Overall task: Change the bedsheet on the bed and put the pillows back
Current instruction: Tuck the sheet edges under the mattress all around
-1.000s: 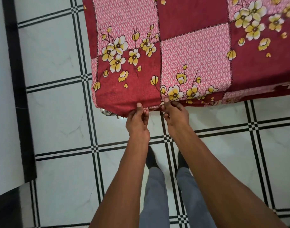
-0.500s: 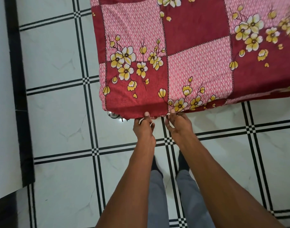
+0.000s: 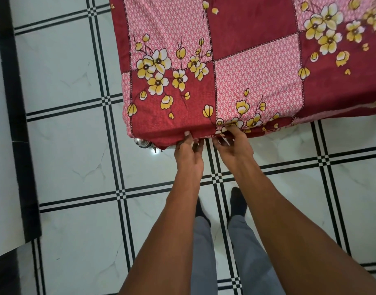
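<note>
Tucking at the near corner of the bed (image 3: 257, 22), both hands work the lower hem of the bedsheet (image 3: 242, 81). The left hand (image 3: 188, 153) has its fingers curled up into the hem, thumb on top, pinching the fabric just beside the chrome bed leg (image 3: 142, 143). The right hand (image 3: 234, 145) lies just beside it, fingers bent at the hem with the tips against the cloth; whether it pinches or only presses cannot be told.

Location: the bedsheet, red and pink checks with yellow flowers, lies spread over the mattress top and hangs over the near side and the left edge. No pillows are in view.

Handling: the bedsheet appears to be thin, light and limp. It should fold wherever it is gripped, carry no load and slide easily over the mattress. Judged best grip: the hem itself, pinched between thumb and fingers close to the corner, where slack gathers. A pull from the middle of a panel would likely only raise wrinkles.

Edges and room: the corner is rounded; the bed leg stands directly under it, close to the left hand, and could snag the hem. The tiled floor (image 3: 76, 145) lies open on the left up to a dark-edged white panel (image 3: 4, 145), and open along the near side to the right.
</note>
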### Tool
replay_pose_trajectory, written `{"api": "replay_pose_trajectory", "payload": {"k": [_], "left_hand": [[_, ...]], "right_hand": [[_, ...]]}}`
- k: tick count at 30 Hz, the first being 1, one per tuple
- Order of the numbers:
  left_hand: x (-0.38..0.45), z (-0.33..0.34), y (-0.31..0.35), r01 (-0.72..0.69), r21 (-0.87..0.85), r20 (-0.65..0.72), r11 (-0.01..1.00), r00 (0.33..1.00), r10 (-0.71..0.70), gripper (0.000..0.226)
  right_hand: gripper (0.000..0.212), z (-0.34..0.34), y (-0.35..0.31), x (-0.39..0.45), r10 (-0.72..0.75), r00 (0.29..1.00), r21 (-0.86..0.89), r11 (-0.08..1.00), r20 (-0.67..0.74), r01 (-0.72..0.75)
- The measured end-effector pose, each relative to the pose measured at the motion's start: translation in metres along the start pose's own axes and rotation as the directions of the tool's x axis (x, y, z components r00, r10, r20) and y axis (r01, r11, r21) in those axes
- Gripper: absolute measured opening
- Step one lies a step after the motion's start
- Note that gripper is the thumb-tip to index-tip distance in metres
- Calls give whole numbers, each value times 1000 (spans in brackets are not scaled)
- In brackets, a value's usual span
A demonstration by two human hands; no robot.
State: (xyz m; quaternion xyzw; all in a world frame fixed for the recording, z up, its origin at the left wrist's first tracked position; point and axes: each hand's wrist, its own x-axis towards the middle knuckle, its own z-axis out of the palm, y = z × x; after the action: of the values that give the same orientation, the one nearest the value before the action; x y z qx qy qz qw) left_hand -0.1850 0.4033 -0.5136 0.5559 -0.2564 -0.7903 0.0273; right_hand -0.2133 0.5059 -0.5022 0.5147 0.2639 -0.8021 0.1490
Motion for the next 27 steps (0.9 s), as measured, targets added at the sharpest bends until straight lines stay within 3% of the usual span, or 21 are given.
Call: {"api": "replay_pose_trajectory", "payload": {"k": [3,6,9,12,17,22,27], "left_hand": [[2,-7,-1,26,-12,16,1000,1000,-26,50],[8,-11,2,65,-36,30,997,997,-64,41],[8,-10,3,59,-71,16,996,998,-58,26],[-2,-6,5,24,-40,-49,999,998,-26,29],[-15,6,9,-3,-29,-196,1000,981,-2,20],[-25,16,13,36,34,-304,999,952,-24,35],[-27,35,22,39,98,-390,994,921,2,16]], "right_hand": [[17,-3,-2,10,52,998,47,997,46,-54],[11,-8,-2,19,69,993,11,997,101,-70],[12,-17,1,18,42,999,-86,995,32,-40],[8,-24,3,9,43,998,-80,996,-43,-46],[9,-2,-4,-6,-10,992,-214,977,-127,-18],[16,0,-10,-18,16,997,-125,992,-79,-25],[17,8,-17,-26,65,996,-19,998,-58,-66]]}}
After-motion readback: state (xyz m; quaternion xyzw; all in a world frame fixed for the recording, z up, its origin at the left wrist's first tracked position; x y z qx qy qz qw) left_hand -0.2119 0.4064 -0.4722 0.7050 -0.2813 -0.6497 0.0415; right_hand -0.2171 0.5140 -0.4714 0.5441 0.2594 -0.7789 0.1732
